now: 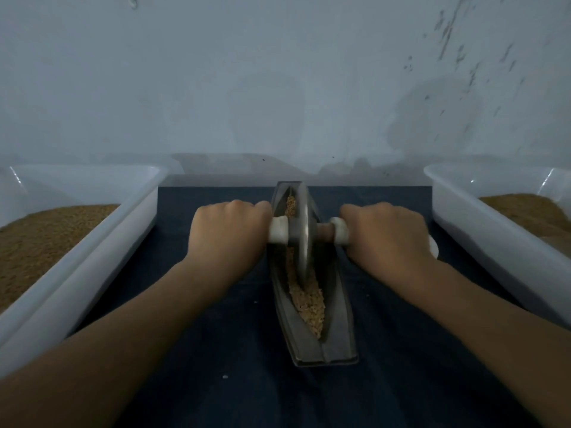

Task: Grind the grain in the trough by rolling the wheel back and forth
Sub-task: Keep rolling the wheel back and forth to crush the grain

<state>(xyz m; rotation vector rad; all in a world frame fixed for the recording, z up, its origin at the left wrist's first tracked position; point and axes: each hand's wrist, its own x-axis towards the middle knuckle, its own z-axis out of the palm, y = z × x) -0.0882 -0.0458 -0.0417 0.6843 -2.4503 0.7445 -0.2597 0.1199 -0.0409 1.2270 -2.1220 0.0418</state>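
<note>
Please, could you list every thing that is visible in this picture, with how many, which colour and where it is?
trough: 1, grey metal, middle of the cloth
wheel: 1, grey metal, standing in the trough's far half
grain: 1 strip, tan, along the trough's groove
left handle: 1, white, left of the wheel
right handle: 1, white, right of the wheel
left tray: 1, white, left of the cloth
right tray: 1, white, right of the cloth
brown material: 2 heaps, one in each tray
cloth: 1, dark blue, under the trough
wall: 1, pale grey, behind
left hand: 1, grips the left handle
right hand: 1, grips the right handle
</note>
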